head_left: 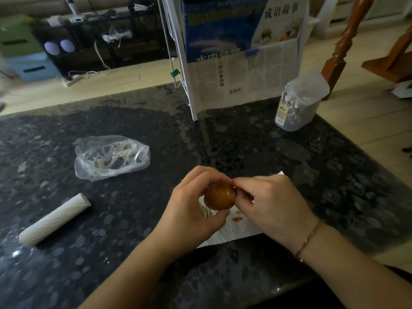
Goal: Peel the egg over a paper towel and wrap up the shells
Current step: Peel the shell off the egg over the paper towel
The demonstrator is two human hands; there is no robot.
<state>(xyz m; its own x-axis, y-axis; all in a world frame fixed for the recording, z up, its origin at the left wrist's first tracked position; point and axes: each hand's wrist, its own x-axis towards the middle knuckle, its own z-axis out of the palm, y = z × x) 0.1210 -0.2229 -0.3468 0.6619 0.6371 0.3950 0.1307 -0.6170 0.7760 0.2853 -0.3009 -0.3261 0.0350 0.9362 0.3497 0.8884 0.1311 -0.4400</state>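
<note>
Left hand [191,210] grips egg [219,196]; right hand [273,202] pinches its top.

The scene is dim overall, and the dark speckled counter [133,253] takes up most of the light. Brighter daylight falls on the pale floor [367,121] at the far right and on the newspaper [243,81], so the light seems to come from the far side. The counter shows soft grey reflections near its far edge and small glints near the lower left. The shelves [89,41] at the upper left are smeared and out of focus. Straight lines bow toward the edges from the wide lens.
</note>
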